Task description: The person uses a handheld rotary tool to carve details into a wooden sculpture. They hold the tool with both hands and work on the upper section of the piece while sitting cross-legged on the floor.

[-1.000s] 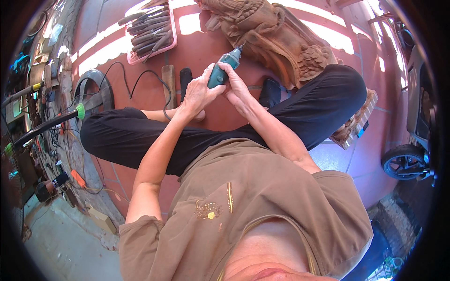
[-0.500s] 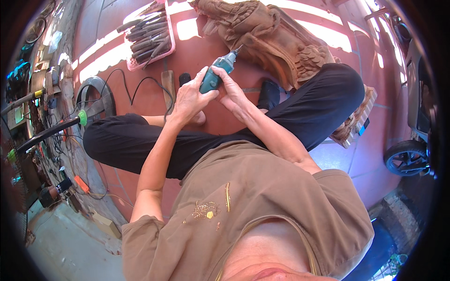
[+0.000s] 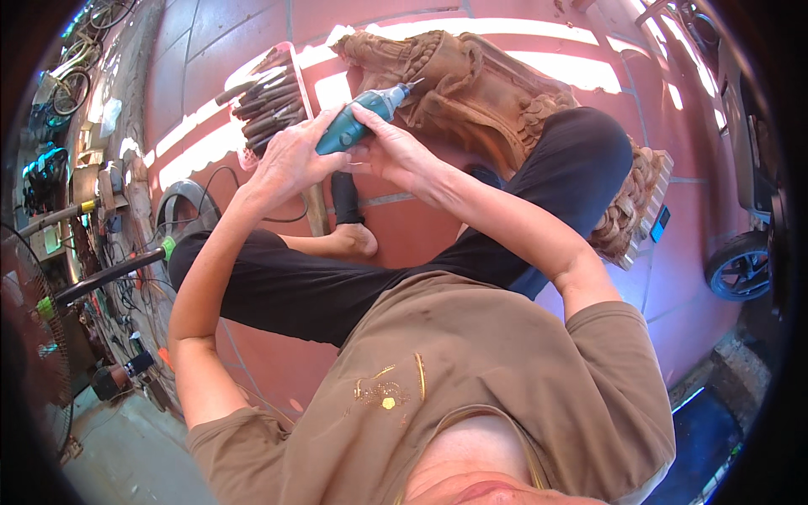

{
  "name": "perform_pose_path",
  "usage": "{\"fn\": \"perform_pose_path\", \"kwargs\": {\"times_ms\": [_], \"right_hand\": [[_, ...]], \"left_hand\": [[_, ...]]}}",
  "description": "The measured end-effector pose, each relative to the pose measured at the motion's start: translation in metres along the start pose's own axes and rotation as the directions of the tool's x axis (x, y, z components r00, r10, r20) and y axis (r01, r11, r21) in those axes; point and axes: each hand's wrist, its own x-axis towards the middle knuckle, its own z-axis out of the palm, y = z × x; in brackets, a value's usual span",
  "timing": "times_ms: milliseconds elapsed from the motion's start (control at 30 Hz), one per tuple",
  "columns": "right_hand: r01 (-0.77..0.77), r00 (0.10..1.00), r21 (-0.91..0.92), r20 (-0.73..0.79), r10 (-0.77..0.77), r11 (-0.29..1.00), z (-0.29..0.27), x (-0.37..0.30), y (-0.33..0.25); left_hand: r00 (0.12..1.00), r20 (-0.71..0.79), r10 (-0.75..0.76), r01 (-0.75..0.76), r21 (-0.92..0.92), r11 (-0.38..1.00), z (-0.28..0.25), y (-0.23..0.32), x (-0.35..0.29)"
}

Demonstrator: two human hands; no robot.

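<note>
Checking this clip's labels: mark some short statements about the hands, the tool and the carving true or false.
1. Both hands hold the teal rotary tool. True: left hand and right hand both wrap it.
2. The tool's tip points at the wooden carving. True.
3. The carving is painted blue. False: it is bare reddish-brown wood.
4. The tray of chisels lies on the person's right. False: it lies on the left, on the red tiled floor.

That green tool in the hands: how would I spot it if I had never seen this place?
Find the big reddish-brown wood carving lying on the red tiled floor across the seated person's lap. At its upper left edge, the left hand and right hand grip a teal rotary tool, its tip against the wood. The wooden-handled chisels nearby are brown; it alone is green.
</note>
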Motion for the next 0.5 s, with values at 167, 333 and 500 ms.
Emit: {"fn": "perform_pose_path", "kwargs": {"times_ms": [167,333,500], "right_hand": [[0.052,0.998,0.029,-0.027,-0.051,0.998,-0.014,0.014,-0.01],[0.054,0.998,0.145,-0.024,-0.051,0.988,-0.028,0.026,-0.01],[0.112,0.992,0.172,-0.074,-0.1,0.979,-0.033,0.031,-0.012]], "left_hand": [[0.992,-0.056,0.114,-0.112,0.034,0.993,0.01,-0.013,0.024],[0.995,0.006,0.103,-0.103,0.082,0.991,0.014,-0.02,0.04],[0.993,0.032,0.112,-0.115,0.105,0.988,0.016,-0.019,0.052]]}}
